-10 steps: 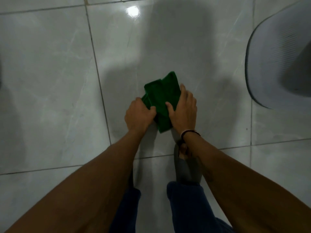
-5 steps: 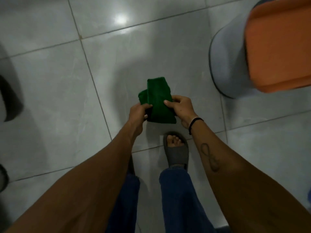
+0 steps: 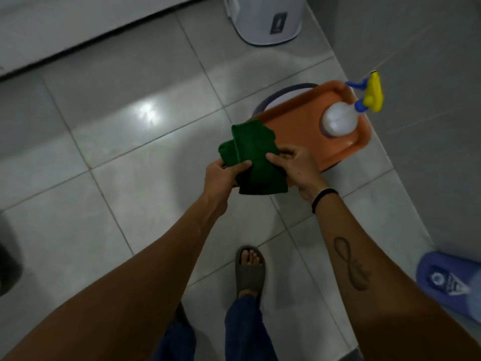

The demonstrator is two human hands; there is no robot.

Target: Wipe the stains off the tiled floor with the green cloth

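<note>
The green cloth (image 3: 253, 157) is folded and held up in the air above the grey tiled floor (image 3: 125, 142). My left hand (image 3: 221, 175) pinches its left edge with thumb on top. Its right edge is gripped by my right hand (image 3: 296, 165), which wears a black wristband. The cloth hangs just left of an orange tray. No stain stands out on the glossy tiles from here.
An orange tray (image 3: 299, 128) rests on a grey stool and carries a white spray bottle (image 3: 341, 119) with a yellow and blue trigger. A white bin (image 3: 265, 19) stands at the back, a blue slipper (image 3: 450, 280) at right, my sandalled foot (image 3: 250, 269) below.
The cloth has come up off the floor in both hands. My view has risen and swung right, bringing the orange tray, spray bottle and white bin into sight.
</note>
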